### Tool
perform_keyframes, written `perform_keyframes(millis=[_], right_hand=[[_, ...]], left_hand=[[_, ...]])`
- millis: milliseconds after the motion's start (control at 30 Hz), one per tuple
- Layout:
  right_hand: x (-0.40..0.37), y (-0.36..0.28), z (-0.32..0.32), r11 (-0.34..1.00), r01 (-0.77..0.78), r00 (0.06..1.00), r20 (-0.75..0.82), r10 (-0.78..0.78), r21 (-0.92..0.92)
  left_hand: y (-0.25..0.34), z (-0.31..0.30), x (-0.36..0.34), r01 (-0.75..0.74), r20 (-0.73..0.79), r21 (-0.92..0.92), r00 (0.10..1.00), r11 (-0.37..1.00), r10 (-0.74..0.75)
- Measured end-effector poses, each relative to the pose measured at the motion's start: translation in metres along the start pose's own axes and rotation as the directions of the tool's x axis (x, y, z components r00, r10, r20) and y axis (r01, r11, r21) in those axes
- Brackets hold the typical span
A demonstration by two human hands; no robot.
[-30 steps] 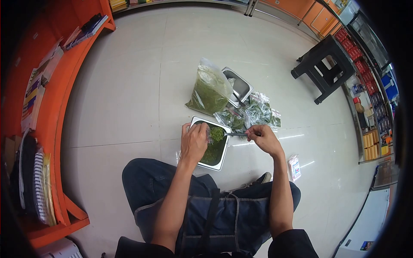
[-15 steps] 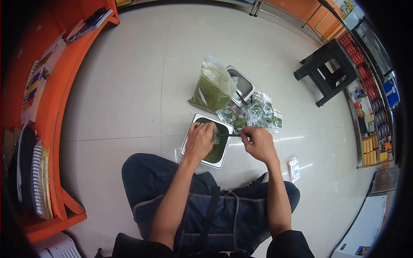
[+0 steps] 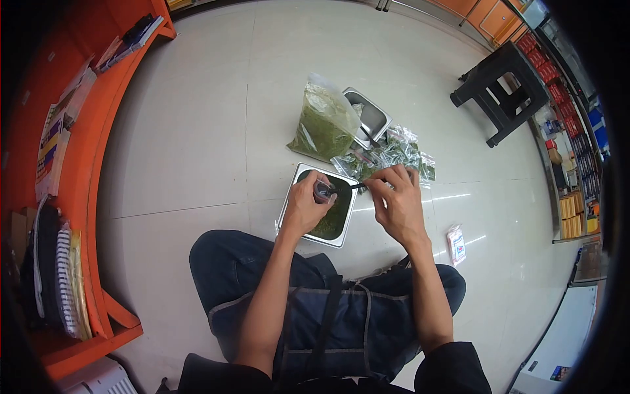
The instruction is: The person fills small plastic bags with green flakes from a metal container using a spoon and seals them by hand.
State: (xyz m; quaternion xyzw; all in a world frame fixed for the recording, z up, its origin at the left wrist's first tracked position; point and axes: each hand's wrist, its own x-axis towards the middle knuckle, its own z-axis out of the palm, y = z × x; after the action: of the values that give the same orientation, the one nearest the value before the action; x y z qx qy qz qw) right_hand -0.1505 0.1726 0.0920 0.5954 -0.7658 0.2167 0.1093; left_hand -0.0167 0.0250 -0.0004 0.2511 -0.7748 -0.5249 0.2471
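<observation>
My left hand is closed round a small clear plastic bag, held above a metal pan of green flaky stuff. Its mouth faces to the right. Between the fingertips of my right hand is the thin black handle of a spoon; its head end is at the bag's mouth, partly hidden. Behind the pan stands a large clear bag of the same green flakes. Several small filled bags lie in a heap beyond my right hand.
A second metal pan with a black-handled utensil in it sits behind the heap. On the tiled floor to the right lies a white packet. A black stool stands farther right, and an orange shelf runs along the left.
My left hand has turned, so the small bag now shows in its grip with the mouth rightward. My right hand has risen slightly, tilting the spoon. The view has shifted a little.
</observation>
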Motion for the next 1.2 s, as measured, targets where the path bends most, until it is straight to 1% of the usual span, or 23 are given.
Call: perform_keyframes(millis=[67, 133, 267, 400, 467, 533, 567, 600, 633, 667, 733, 767, 800, 833, 867, 900, 933, 967, 1000, 1067, 1100, 1133, 1200], right_hand=[[-0.003, 0.003, 0.005, 1.000, 0.024, 1.000, 0.012, -0.024, 0.012], [-0.002, 0.005, 0.000, 1.000, 0.012, 1.000, -0.002, -0.012, 0.012], [-0.004, 0.013, 0.000, 0.998, -0.034, 0.999, 0.009, 0.034, 0.043], [-0.005, 0.027, -0.007, 0.990, -0.104, 0.995, 0.004, 0.104, 0.097], [-0.007, 0.037, -0.009, 0.954, -0.250, 0.968, 0.074, 0.241, 0.164], [-0.011, 0.050, -0.005, 0.936, -0.283, 0.959, 0.086, 0.271, 0.208], [-0.013, 0.054, -0.003, 0.894, -0.371, 0.927, 0.163, 0.338, 0.252], [-0.015, 0.057, 0.001, 0.841, -0.458, 0.885, 0.243, 0.398, 0.288], [-0.018, 0.059, 0.009, 0.840, -0.460, 0.884, 0.243, 0.401, 0.289], [-0.021, 0.061, 0.020, 0.887, -0.408, 0.891, 0.306, 0.334, 0.218], [-0.026, 0.061, 0.048, 0.952, -0.276, 0.893, 0.402, 0.204, 0.129], [-0.029, 0.057, 0.058, 0.982, -0.163, 0.935, 0.331, 0.125, 0.091], [-0.025, 0.046, 0.064, 0.998, -0.049, 0.965, 0.261, 0.037, 0.042], [-0.017, 0.032, 0.064, 0.998, -0.003, 0.991, 0.130, -0.005, 0.061], [-0.007, 0.018, 0.060, 0.996, 0.049, 0.999, 0.000, -0.049, 0.074], [0.002, 0.004, 0.057, 0.996, 0.051, 0.999, 0.002, -0.051, 0.067], [0.008, -0.010, 0.054, 0.946, -0.065, 0.998, 0.006, 0.067, 0.319], [0.010, -0.018, 0.053, 0.820, -0.173, 0.983, 0.040, 0.181, 0.546], [0.010, -0.021, 0.055, 0.825, -0.176, 0.982, 0.042, 0.182, 0.537], [0.007, -0.022, 0.056, 0.701, -0.318, 0.943, 0.138, 0.302, 0.638], [0.006, -0.018, 0.059, 0.690, -0.311, 0.939, 0.098, 0.330, 0.653], [0.004, -0.014, 0.059, 0.693, -0.315, 0.937, 0.099, 0.334, 0.648], [0.005, -0.006, 0.056, 0.606, -0.439, 0.883, 0.193, 0.429, 0.664]], left_hand=[[-0.001, 0.002, 0.001, 0.014, -0.004, -0.036, 1.000, 0.999, -0.014], [-0.004, 0.001, 0.001, -0.019, -0.027, -0.001, 0.999, 1.000, 0.019], [-0.010, 0.000, 0.003, -0.013, -0.047, 0.043, 0.999, 0.999, 0.016], [-0.016, 0.001, 0.003, 0.069, -0.081, 0.040, 0.995, 0.997, -0.066], [-0.014, 0.001, 0.004, 0.097, -0.087, 0.018, 0.992, 0.995, -0.095], [-0.015, 0.001, 0.004, 0.094, -0.133, 0.018, 0.987, 0.995, -0.091], [-0.015, 0.000, 0.004, 0.095, -0.132, 0.018, 0.987, 0.995, -0.092], [-0.016, 0.000, 0.004, 0.109, -0.184, 0.032, 0.978, 0.994, -0.101], [-0.015, -0.001, 0.004, 0.122, -0.236, 0.045, 0.966, 0.992, -0.108], [-0.014, -0.001, 0.003, 0.121, -0.231, 0.046, 0.967, 0.992, -0.107], [-0.010, 0.000, 0.002, 0.143, -0.284, -0.107, 0.944, 0.984, -0.168], [-0.011, 0.003, 0.002, 0.139, -0.276, -0.107, 0.947, 0.984, -0.164], [-0.015, 0.006, 0.001, 0.157, -0.269, -0.213, 0.939, 0.964, -0.212], [-0.017, 0.009, 0.001, 0.173, -0.259, -0.317, 0.930, 0.932, -0.260], [-0.016, 0.010, 0.000, 0.169, -0.257, -0.322, 0.931, 0.932, -0.258], [-0.015, 0.012, 0.000, 0.190, -0.182, -0.442, 0.938, 0.877, -0.295], [-0.014, 0.015, -0.002, 0.215, -0.102, -0.554, 0.941, 0.804, -0.322], [-0.013, 0.020, -0.005, 0.150, -0.101, -0.511, 0.967, 0.847, -0.232], [-0.012, 0.023, -0.006, 0.150, -0.096, -0.519, 0.968, 0.841, -0.232], [-0.010, 0.028, -0.006, 0.151, -0.036, -0.552, 0.978, 0.820, -0.204], [-0.006, 0.026, -0.008, 0.193, 0.028, -0.545, 0.977, 0.816, -0.213], [-0.005, 0.023, -0.008, 0.195, 0.033, -0.549, 0.977, 0.813, -0.212], [-0.004, 0.018, -0.007, 0.228, 0.080, -0.519, 0.972, 0.824, -0.219]])
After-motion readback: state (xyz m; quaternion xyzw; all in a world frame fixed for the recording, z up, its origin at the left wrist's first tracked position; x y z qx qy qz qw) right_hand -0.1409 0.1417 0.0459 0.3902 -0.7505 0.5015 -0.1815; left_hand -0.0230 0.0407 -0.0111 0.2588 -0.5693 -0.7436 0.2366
